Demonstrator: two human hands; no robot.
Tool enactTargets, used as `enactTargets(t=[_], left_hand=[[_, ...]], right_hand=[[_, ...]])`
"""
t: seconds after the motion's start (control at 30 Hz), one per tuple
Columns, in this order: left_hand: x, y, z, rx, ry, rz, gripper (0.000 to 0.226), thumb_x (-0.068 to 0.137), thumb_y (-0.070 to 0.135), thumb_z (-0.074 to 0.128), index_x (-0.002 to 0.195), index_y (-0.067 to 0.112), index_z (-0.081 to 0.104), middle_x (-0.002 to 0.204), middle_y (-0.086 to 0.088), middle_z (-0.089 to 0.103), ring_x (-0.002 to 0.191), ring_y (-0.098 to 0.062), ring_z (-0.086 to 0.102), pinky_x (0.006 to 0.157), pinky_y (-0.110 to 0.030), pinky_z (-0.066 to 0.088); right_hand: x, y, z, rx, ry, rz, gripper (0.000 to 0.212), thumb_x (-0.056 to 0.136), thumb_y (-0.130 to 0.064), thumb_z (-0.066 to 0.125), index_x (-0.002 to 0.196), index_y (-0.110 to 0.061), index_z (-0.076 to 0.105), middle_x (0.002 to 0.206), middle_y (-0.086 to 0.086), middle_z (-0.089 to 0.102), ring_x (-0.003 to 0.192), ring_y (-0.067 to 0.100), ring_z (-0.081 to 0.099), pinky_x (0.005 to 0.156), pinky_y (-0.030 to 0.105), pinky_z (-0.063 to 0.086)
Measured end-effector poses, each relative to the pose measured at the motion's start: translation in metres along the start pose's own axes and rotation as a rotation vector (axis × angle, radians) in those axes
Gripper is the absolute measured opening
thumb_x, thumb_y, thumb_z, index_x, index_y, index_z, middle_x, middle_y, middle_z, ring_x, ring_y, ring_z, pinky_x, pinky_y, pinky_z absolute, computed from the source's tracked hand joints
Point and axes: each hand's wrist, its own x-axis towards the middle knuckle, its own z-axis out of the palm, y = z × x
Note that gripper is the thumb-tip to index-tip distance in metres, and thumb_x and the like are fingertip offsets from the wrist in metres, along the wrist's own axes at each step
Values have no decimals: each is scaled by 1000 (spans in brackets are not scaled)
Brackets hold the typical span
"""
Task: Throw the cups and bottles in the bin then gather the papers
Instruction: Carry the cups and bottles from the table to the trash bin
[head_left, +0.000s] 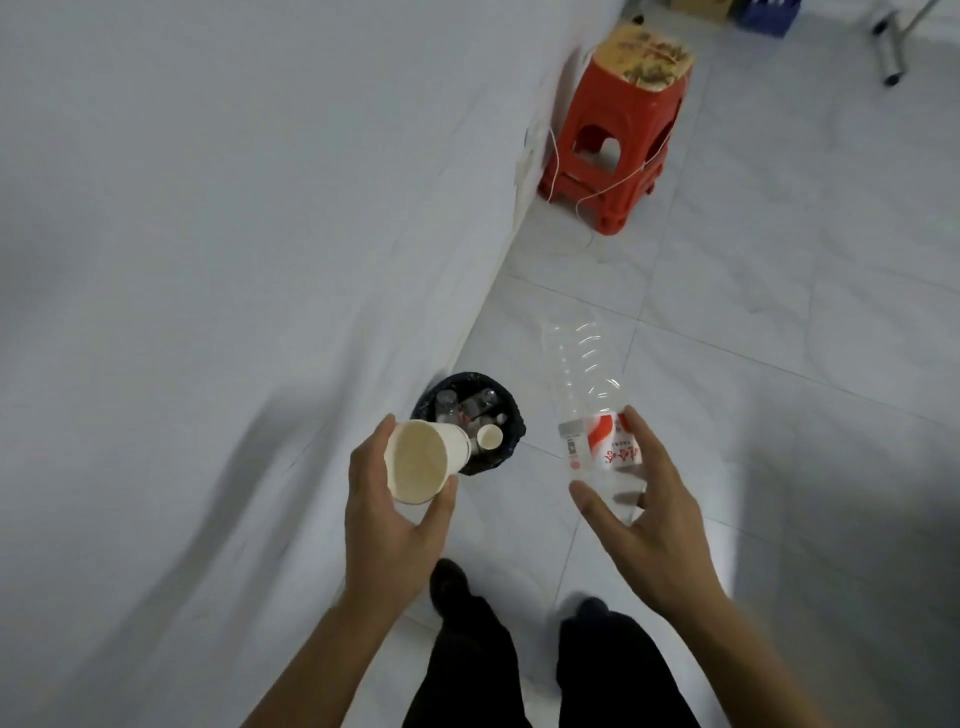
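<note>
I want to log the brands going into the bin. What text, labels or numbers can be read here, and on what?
Bottle in the right hand: red characters and a small printed code on its red and white label, too blurred to read.
Paper cup in the left hand: no print visible.
Bin: none legible.
Red stool: worn top, none legible.

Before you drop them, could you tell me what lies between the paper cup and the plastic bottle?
In the head view, the bin shows between the cup and the bottle, lower down, already holding rubbish.
</note>
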Motion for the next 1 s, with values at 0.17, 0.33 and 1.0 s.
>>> enactTargets(t=[0.17, 0.33, 1.0], left_hand=[[81, -68, 57, 49, -63, -29, 80, 72, 9, 81, 141, 16, 43, 129, 14, 42, 121, 5, 45, 99, -17, 42], [119, -175, 146, 131, -117, -124, 81, 71, 12, 85, 141, 16, 44, 125, 14, 37, 112, -1, 49, 90, -18, 45], [153, -486, 361, 472, -490, -357, 95, 85, 57, 63, 155, 9, 19, 159, -16, 24, 145, -32, 23, 114, -46, 29]], right_hand=[[73, 41, 47, 20, -39, 154, 83, 81, -46, 73, 144, -60, 20, 125, -17, 53, 96, 5, 62, 70, 23, 58], [138, 130, 110, -4, -151, 287, 79, 81, -51, 70, 136, -68, 15, 126, -16, 51, 94, 2, 60, 72, 34, 61], [227, 355, 256, -244, -518, 539, 78, 85, -55, 65, 144, -57, 13, 145, -8, 46, 112, 18, 60, 93, 47, 55]])
